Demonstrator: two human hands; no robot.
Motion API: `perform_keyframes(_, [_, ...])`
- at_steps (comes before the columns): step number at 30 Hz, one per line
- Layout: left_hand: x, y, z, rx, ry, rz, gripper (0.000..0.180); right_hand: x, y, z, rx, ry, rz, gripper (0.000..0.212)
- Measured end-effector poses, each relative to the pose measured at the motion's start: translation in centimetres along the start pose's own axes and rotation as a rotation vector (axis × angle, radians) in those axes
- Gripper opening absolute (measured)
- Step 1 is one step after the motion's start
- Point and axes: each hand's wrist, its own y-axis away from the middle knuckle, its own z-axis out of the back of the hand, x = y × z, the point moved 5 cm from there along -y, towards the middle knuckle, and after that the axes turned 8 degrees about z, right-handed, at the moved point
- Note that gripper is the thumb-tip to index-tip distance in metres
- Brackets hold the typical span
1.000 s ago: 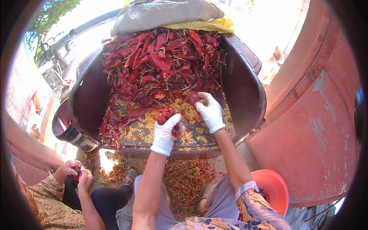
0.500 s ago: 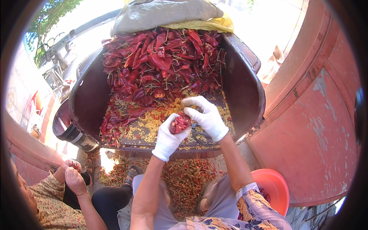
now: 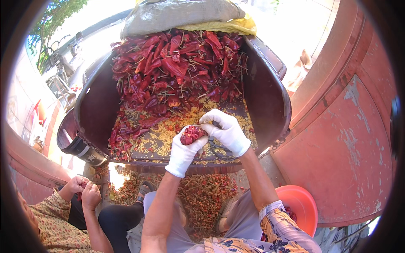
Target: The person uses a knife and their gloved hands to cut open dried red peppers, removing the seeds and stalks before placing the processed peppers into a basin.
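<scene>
In my gloved left hand (image 3: 182, 152) sits a cluster of cut, dark red dried chilli peppers (image 3: 193, 135), fingers curled round it from below. My gloved right hand (image 3: 227, 131) is beside it, thumb and fingers pinched together by the chillies' right side. A small dark thing shows between those fingers; its kind is unclear. Below the right hand, a dark looped thing (image 3: 221, 152) rests on the tray floor. Both hands are over the front of a large dark metal bin (image 3: 270, 92). Yellow seeds (image 3: 162, 137) are scattered across its floor, and whole dried red chillies (image 3: 168, 67) are heaped behind.
Grey and yellow sacking (image 3: 185, 19) covers the heap's back. At lower left, another person's bare hands (image 3: 86, 192) hold a red chilli piece. A pinkish-red basin (image 3: 299, 206) stands by my right leg. Stems and scraps (image 3: 206, 202) litter the ground; a red metal panel (image 3: 337, 152) rises at right.
My left hand has shifted slightly left and turned, so the cut chilli ends face up more. The right fingers have come closer together. The other person's hands have moved a little right.
</scene>
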Motion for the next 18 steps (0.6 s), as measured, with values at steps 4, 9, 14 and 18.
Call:
perform_keyframes(4, [0.4,-0.2,0.5,-0.001,-0.004,0.018,0.023,0.4,0.0,-0.4,0.001,0.069,0.085,0.010])
perform_keyframes(9, [-0.3,0.2,0.4,0.012,0.046,-0.028,0.019,-0.4,1.0,-1.6,-0.150,-0.628,-0.394,0.009])
perform_keyframes(14, [-0.8,0.4,0.6,0.056,0.018,-0.059,0.016,-1.0,1.3,-2.4,-0.165,-0.966,-0.482,0.010])
perform_keyframes(18, [-1.0,0.5,0.9,0.057,-0.011,-0.066,0.016,-1.3,1.5,-3.1,-0.137,-1.152,-0.531,0.011])
